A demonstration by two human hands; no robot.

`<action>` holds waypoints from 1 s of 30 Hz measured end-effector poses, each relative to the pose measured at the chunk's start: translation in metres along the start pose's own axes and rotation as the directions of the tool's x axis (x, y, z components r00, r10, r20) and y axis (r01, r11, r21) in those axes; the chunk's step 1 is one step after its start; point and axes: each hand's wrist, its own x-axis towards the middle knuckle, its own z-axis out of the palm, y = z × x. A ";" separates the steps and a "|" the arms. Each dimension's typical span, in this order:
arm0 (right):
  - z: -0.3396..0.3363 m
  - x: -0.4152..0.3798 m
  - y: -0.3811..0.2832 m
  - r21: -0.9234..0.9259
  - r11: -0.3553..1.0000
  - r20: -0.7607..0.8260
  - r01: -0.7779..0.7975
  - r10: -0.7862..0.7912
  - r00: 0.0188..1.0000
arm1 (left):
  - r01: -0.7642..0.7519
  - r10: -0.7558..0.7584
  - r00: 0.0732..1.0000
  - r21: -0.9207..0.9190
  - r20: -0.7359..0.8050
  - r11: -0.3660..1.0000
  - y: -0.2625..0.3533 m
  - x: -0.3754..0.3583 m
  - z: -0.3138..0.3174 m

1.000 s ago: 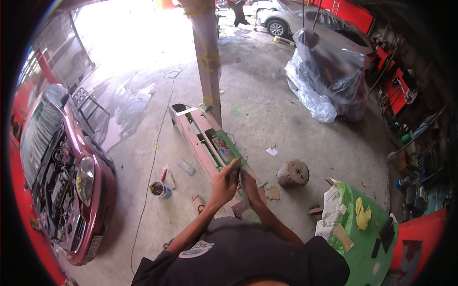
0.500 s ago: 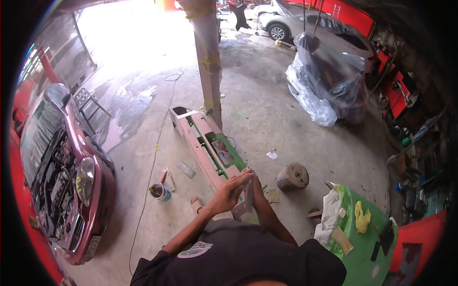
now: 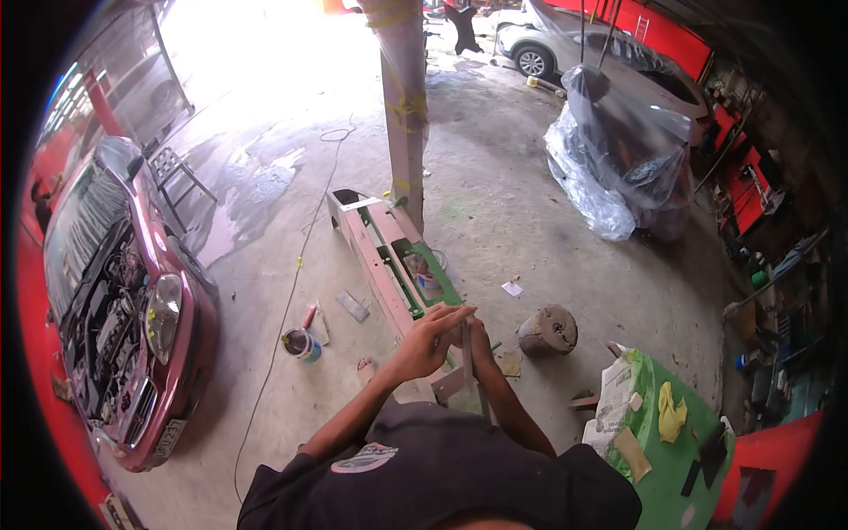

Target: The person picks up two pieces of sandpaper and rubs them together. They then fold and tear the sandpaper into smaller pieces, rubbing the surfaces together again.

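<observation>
My left hand [image 3: 422, 352] reaches in front of me with its fingers stretched out together, their tips by the top of my right hand. My right hand [image 3: 480, 343] is closed around a thin, flat grey piece [image 3: 466, 350], seen nearly edge-on between the two hands. Its exact kind is not clear. Beneath and beyond both hands lies a long pink-and-green panel [image 3: 369, 261], shaped like a vehicle bumper, with long openings. Its near end is partly hidden by my hands and forearms.
Left of the panel stand an open can [image 3: 302, 346] and a flat grey plate [image 3: 352, 306]. A post [image 3: 405, 141] rises behind it. At right are a round stump-like block [image 3: 548, 330] and a green panel [image 3: 654, 468] with a yellow cloth [image 3: 671, 413]. A red car [image 3: 190, 331] stands left.
The view has shifted slightly, so the surroundings sit a little further right. The flat grey piece has turned from showing its broad face to nearly edge-on. The left fingers now extend flatter.
</observation>
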 end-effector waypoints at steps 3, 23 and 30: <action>-0.009 0.011 0.008 0.217 0.971 -0.024 -0.100 0.108 0.994 | 0.077 -0.062 0.996 -0.257 0.066 0.963 0.010 -0.001 -0.003; 0.006 -0.024 -0.075 0.687 0.653 0.461 -0.318 -0.054 0.886 | 0.201 -0.231 0.957 -0.176 -0.173 0.964 0.010 -0.024 -0.011; 0.018 0.012 -0.045 0.573 0.780 0.491 -0.253 -0.080 0.867 | 0.019 -0.016 0.995 0.022 -0.095 1.000 0.031 -0.013 0.028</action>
